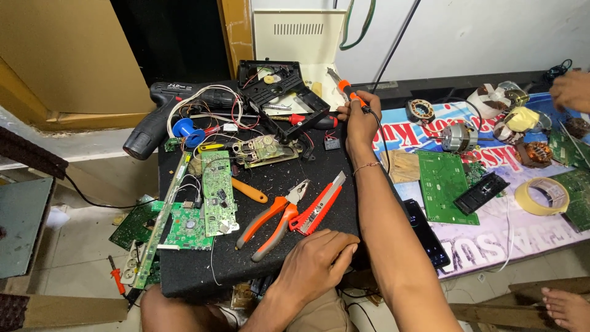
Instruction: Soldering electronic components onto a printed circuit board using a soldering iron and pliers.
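Head view: right hand (358,117) hides soldering iron (345,89) handle.

An electronics repair workshop: circuit boards (219,193), pliers (275,218), cordless drill (161,117), small motors (458,136).

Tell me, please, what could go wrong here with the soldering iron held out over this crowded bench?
The right hand holds the soldering iron over loose wires and a black plastic frame; its tip could scorch them. Its cord crosses the forearm and might snag. The left hand rests at the bench edge beside the open utility knife, risking a cut.
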